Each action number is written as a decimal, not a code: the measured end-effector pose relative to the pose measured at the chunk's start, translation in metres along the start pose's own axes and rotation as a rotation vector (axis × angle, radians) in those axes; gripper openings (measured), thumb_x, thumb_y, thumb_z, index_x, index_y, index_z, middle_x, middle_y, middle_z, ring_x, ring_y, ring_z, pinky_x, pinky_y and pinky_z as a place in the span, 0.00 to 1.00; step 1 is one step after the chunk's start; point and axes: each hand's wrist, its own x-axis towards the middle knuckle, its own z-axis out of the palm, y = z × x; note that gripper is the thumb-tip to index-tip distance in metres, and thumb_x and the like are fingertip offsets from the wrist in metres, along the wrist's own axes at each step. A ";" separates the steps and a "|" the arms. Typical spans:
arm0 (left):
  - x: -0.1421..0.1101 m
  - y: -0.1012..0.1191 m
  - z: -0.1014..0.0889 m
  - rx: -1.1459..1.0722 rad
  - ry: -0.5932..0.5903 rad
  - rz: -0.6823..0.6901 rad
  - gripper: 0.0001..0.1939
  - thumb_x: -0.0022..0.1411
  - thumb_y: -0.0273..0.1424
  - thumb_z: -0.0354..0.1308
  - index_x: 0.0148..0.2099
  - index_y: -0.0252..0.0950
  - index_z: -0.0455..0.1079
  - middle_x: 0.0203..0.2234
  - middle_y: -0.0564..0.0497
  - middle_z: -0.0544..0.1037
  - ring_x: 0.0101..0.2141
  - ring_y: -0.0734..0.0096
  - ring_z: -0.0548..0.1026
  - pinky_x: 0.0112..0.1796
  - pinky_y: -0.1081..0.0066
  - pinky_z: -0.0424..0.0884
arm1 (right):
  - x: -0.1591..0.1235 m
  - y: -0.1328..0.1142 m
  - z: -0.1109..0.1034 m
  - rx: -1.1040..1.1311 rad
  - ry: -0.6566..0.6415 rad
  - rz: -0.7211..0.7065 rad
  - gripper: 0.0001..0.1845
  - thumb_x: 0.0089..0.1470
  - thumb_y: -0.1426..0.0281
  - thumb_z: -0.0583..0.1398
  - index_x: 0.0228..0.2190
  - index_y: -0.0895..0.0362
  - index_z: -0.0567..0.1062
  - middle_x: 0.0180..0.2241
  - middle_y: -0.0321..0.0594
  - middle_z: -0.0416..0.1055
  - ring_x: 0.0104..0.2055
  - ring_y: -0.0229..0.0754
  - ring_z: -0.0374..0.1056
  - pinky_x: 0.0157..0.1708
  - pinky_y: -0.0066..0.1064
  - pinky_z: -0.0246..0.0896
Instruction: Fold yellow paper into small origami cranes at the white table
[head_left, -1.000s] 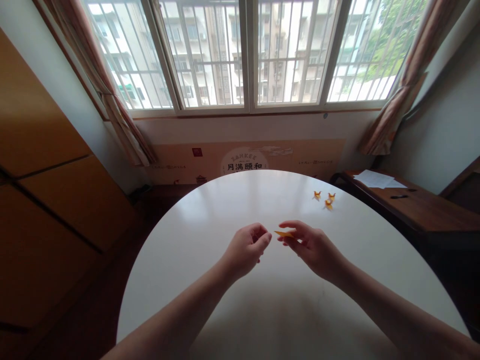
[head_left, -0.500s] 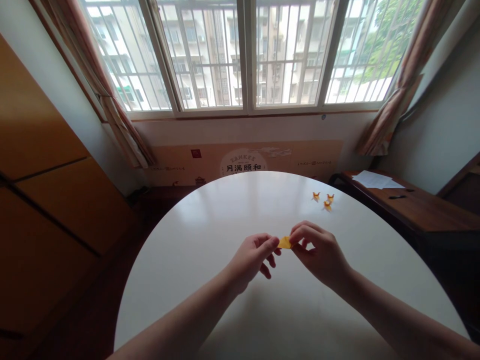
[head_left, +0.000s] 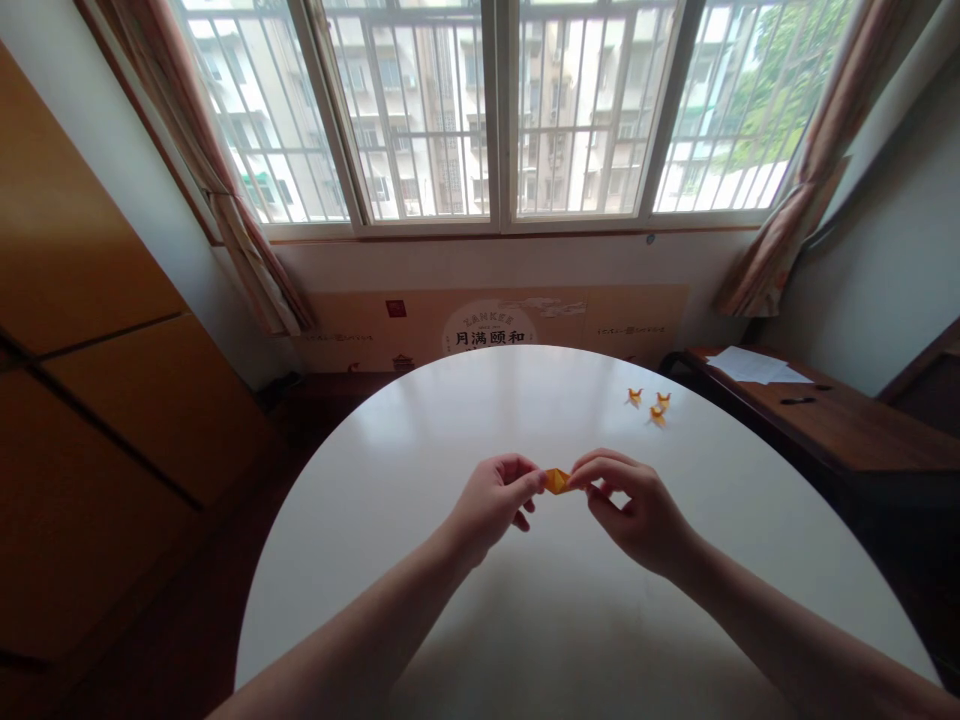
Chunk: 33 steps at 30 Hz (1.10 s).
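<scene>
A small piece of folded yellow origami paper (head_left: 557,482) is held above the white table, between my two hands. My left hand (head_left: 499,500) pinches its left end between thumb and fingers, with the lower fingers curled below. On the other side my right hand (head_left: 634,505) has its fingertips at the paper's right corner, the thumb a little lower. Those right fingertips hide part of that corner. Farther off, near the table's right edge, stand three little orange-yellow folded paper birds (head_left: 657,413).
The round white table (head_left: 420,420) fills the space before me. To its right stands a brown wooden desk (head_left: 847,425) with white paper sheets (head_left: 757,366) and a small dark object (head_left: 797,401). A barred window (head_left: 499,120) and curtains are beyond; an orange-brown cabinet (head_left: 90,420) is at left.
Both hands have shifted slightly left with the paper. It has turned, now showing a folded, pointed shape with creased faces. The right fingers have loosened and straightened somewhat.
</scene>
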 end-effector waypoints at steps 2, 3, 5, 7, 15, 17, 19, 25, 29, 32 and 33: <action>0.002 -0.001 -0.002 0.038 0.019 0.022 0.13 0.54 0.38 0.62 0.32 0.31 0.71 0.21 0.53 0.70 0.23 0.77 0.68 0.18 0.79 0.66 | -0.001 0.003 0.001 0.097 0.011 0.080 0.14 0.50 0.81 0.55 0.34 0.55 0.75 0.34 0.40 0.73 0.35 0.40 0.70 0.27 0.26 0.66; 0.003 -0.001 -0.003 0.070 0.019 0.038 0.13 0.54 0.38 0.62 0.32 0.31 0.71 0.21 0.54 0.70 0.22 0.76 0.68 0.18 0.79 0.66 | -0.002 0.004 0.001 0.157 0.016 0.134 0.11 0.52 0.79 0.55 0.35 0.55 0.74 0.34 0.39 0.73 0.34 0.40 0.70 0.27 0.27 0.66; 0.003 -0.002 -0.005 0.142 0.005 0.084 0.12 0.55 0.37 0.61 0.32 0.31 0.71 0.20 0.54 0.70 0.22 0.76 0.68 0.18 0.78 0.66 | -0.002 0.007 0.003 0.262 -0.001 0.245 0.07 0.58 0.72 0.57 0.39 0.55 0.72 0.34 0.39 0.73 0.32 0.40 0.69 0.24 0.27 0.65; 0.002 -0.002 -0.005 0.212 -0.010 0.133 0.12 0.56 0.37 0.60 0.32 0.31 0.72 0.21 0.53 0.70 0.21 0.76 0.68 0.18 0.78 0.67 | -0.001 0.009 0.004 0.291 -0.057 0.315 0.10 0.60 0.64 0.58 0.40 0.56 0.72 0.33 0.40 0.73 0.31 0.40 0.68 0.23 0.26 0.64; -0.002 0.001 -0.003 0.210 -0.050 0.191 0.12 0.56 0.36 0.61 0.31 0.31 0.71 0.22 0.52 0.72 0.22 0.76 0.69 0.20 0.77 0.68 | 0.002 0.005 0.010 0.244 -0.237 0.384 0.17 0.57 0.57 0.62 0.31 0.59 0.78 0.27 0.39 0.71 0.26 0.36 0.62 0.24 0.27 0.59; -0.001 0.000 -0.003 0.184 -0.056 0.194 0.12 0.56 0.37 0.61 0.31 0.31 0.71 0.22 0.52 0.72 0.22 0.76 0.69 0.20 0.77 0.68 | 0.002 0.005 0.010 0.275 -0.256 0.411 0.18 0.56 0.57 0.63 0.30 0.60 0.77 0.26 0.39 0.71 0.26 0.36 0.62 0.23 0.27 0.58; 0.000 -0.001 -0.004 0.158 -0.065 0.192 0.14 0.58 0.39 0.60 0.33 0.30 0.71 0.22 0.52 0.72 0.22 0.76 0.69 0.20 0.77 0.68 | 0.001 0.006 0.010 0.331 -0.233 0.441 0.17 0.55 0.57 0.64 0.29 0.60 0.77 0.26 0.38 0.71 0.26 0.36 0.62 0.23 0.26 0.58; -0.001 -0.002 -0.003 0.195 -0.107 0.180 0.15 0.58 0.39 0.60 0.36 0.29 0.75 0.22 0.52 0.71 0.23 0.76 0.69 0.19 0.78 0.68 | 0.002 0.011 0.010 0.470 -0.099 0.456 0.16 0.54 0.59 0.65 0.28 0.59 0.75 0.25 0.37 0.70 0.25 0.35 0.62 0.22 0.25 0.60; -0.001 -0.002 -0.001 0.214 -0.086 0.165 0.12 0.57 0.36 0.60 0.33 0.30 0.74 0.22 0.51 0.72 0.22 0.76 0.68 0.18 0.78 0.68 | 0.002 0.012 0.011 0.472 -0.122 0.460 0.16 0.54 0.58 0.65 0.28 0.60 0.76 0.26 0.37 0.70 0.26 0.35 0.63 0.22 0.25 0.60; -0.002 -0.001 -0.001 0.216 -0.079 0.171 0.09 0.56 0.33 0.59 0.31 0.30 0.72 0.22 0.52 0.72 0.21 0.76 0.68 0.18 0.77 0.68 | 0.002 0.011 0.012 0.476 -0.146 0.464 0.16 0.55 0.58 0.65 0.30 0.59 0.76 0.27 0.38 0.70 0.27 0.36 0.64 0.22 0.25 0.61; -0.002 0.000 -0.001 0.223 -0.080 0.174 0.09 0.56 0.33 0.58 0.31 0.30 0.72 0.22 0.52 0.72 0.21 0.77 0.68 0.18 0.77 0.68 | 0.002 0.011 0.012 0.481 -0.151 0.463 0.15 0.55 0.58 0.65 0.31 0.59 0.76 0.27 0.37 0.70 0.28 0.36 0.64 0.22 0.25 0.60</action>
